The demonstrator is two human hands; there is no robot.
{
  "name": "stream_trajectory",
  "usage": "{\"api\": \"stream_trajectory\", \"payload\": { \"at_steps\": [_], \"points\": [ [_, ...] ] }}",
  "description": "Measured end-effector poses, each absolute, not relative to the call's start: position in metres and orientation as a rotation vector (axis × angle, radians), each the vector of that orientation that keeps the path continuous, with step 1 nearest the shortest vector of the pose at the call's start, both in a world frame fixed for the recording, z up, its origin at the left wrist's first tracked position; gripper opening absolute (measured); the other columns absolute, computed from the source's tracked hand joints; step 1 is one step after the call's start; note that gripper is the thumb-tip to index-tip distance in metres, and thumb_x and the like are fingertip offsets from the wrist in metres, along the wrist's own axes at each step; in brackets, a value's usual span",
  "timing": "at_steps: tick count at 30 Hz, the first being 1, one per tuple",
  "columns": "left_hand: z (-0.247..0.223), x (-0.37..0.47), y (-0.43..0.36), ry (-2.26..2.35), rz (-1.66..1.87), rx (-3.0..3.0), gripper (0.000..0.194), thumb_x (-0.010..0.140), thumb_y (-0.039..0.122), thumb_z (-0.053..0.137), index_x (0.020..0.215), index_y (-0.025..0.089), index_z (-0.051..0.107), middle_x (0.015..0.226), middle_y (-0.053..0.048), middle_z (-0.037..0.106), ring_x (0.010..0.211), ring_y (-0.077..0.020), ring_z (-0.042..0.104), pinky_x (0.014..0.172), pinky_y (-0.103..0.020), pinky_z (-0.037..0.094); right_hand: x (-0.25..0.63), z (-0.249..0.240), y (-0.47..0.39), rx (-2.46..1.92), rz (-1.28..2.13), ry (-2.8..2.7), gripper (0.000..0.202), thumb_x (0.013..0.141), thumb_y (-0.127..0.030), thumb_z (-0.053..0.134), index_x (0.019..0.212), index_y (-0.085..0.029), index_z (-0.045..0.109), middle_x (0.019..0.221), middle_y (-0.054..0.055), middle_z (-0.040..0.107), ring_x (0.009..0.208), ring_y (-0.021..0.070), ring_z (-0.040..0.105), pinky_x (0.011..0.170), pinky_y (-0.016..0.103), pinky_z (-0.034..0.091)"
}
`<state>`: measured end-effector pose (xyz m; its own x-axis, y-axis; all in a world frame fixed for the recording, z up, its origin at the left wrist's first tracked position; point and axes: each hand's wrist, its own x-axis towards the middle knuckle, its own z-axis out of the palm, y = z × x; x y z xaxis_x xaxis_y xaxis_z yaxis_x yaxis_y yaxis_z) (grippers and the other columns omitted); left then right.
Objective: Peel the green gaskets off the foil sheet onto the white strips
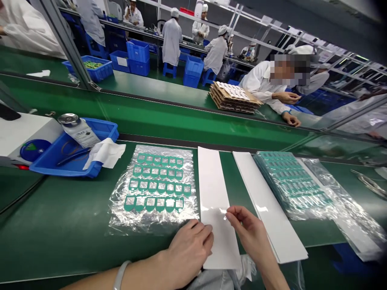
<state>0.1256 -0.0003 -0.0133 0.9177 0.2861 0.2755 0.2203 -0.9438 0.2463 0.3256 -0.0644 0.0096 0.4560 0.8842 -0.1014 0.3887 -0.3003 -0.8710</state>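
Note:
A long white strip of card or paper (213,181) lies on the green work surface in front of me. My left hand (192,247) rests at its left edge, the fingers curled and close together; whatever is under them is hidden. Over the strip's right edge, my right hand (249,229) pinches thumb and forefinger together. A small shiny, whitish bit shows at those fingertips, too small to name. Left of the strip, a clear plastic sheet (121,215) carries rows of green frame-shaped pieces (160,185).
More white strips (272,221) lie to the right, beside a stack of plastic sheets with green pieces (293,181). A blue tray (81,171) with a bottle and tool stands left. Beyond the ledge, a co-worker (263,80) sits near stacked cardboard trays (232,96).

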Motion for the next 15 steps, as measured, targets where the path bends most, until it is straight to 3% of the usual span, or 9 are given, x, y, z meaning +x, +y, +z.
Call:
{"api": "stream_trajectory", "payload": {
  "at_steps": [5, 9, 15],
  "points": [
    [0.006, 0.099, 0.027, 0.453, 0.422, 2.81, 0.017, 0.089, 0.015, 0.053, 0.105, 0.013, 0.056, 0.088, -0.004, 0.054, 0.081, -0.0195, 0.05, 0.073, -0.033, 0.041, 0.284, 0.013, 0.001, -1.686, 0.908, -1.094, 0.033, 0.082, -0.05, 0.068, 0.079, -0.018, 0.063, 0.072, 0.003, 0.06, 0.066, 0.0162, 0.053, 0.06, 0.026, 0.044],
    [0.007, 0.071, 0.05, 0.691, 0.489, 2.75, 0.027, 0.089, 0.006, 0.045, 0.114, 0.014, 0.053, 0.087, -0.004, 0.055, 0.076, -0.0199, 0.053, 0.07, -0.035, 0.043, 0.256, 0.007, 0.042, -1.582, 1.03, -1.071, 0.037, 0.079, -0.053, 0.069, 0.077, -0.017, 0.062, 0.069, 0.002, 0.058, 0.061, 0.014, 0.05, 0.055, 0.025, 0.04],
    [-0.004, 0.04, 0.074, 0.936, 0.59, 2.676, 0.032, 0.096, 0.007, 0.035, 0.125, 0.012, 0.048, 0.078, -0.003, 0.062, 0.067, -0.0173, 0.06, 0.068, -0.035, 0.046, 0.233, -0.001, 0.067, -1.547, 1.107, -1.048, 0.033, 0.081, -0.049, 0.068, 0.077, -0.017, 0.061, 0.066, 0.001, 0.054, 0.057, 0.0123, 0.045, 0.051, 0.023, 0.037]
  ]
}}
